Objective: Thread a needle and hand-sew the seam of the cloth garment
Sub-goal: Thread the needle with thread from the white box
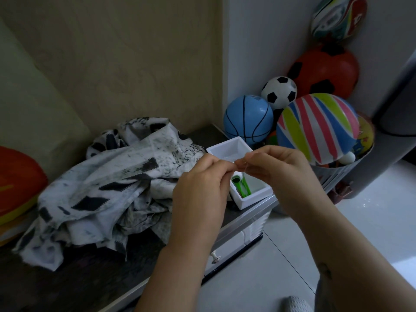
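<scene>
On left hand (199, 185) and right hand (279, 167), fingers (221, 168) curled narrow, tips pinching one fine thread (246, 168).

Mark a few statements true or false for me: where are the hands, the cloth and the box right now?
1. The left hand and right hand meet fingertip to fingertip, pinching a fine thread over the white box. True.
2. The cloth garment is draped over the left hand. False: it lies crumpled on the dark counter, touched by neither hand.
3. The white box holds a green item. True.
4. The blue ball rests on the cloth garment. False: it sits behind the box, among other balls.
</scene>
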{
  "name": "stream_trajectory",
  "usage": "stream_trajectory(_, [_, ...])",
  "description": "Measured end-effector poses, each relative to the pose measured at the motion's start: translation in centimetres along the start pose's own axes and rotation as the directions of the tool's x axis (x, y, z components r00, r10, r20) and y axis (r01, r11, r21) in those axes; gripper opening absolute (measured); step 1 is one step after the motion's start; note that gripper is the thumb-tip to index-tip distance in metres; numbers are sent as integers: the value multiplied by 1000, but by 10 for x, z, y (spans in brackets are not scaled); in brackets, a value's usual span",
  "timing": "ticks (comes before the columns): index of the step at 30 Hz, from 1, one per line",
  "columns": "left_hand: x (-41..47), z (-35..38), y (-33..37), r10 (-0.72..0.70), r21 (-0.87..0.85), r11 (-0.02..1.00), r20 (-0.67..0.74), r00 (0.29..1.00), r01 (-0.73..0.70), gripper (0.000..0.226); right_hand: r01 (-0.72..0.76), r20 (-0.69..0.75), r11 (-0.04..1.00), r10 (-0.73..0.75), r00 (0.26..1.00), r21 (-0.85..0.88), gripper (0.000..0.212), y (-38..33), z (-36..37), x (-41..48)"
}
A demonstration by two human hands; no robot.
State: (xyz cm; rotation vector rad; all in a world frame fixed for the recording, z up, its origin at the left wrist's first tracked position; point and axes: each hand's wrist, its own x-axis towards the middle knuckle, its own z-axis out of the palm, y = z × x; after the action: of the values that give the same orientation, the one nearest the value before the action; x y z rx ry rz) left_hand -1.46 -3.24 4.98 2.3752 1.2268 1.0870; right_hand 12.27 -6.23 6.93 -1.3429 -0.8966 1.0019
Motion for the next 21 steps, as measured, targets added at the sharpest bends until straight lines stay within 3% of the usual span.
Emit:
stream_trajectory(3, [0,0,-4,36,23,999,4,999,-36,14,-140,42,982,136,990,125,13,4,-4,5])
stream_trajectory(9, [1,-2,-7,-26,-28,999,32,999,27,15,-176,-2,971,179,984,162,18,11,-9,9])
stream_trajectory(13, [4,-8,-8,-173,-186,967,17,985,173,16,-152,-122,987,158,980,56,18,16,-11,12])
stream_trajectory(18, [7,-22,-4,-294,-340,893,57,954,295,15,-99,-137,987,81,987,-127,15,28,3,11])
stream_trajectory(21, [14,-36,-1,-329,-393,861,52,943,322,13,-107,-127,993,100,987,-49,13,29,14,16])
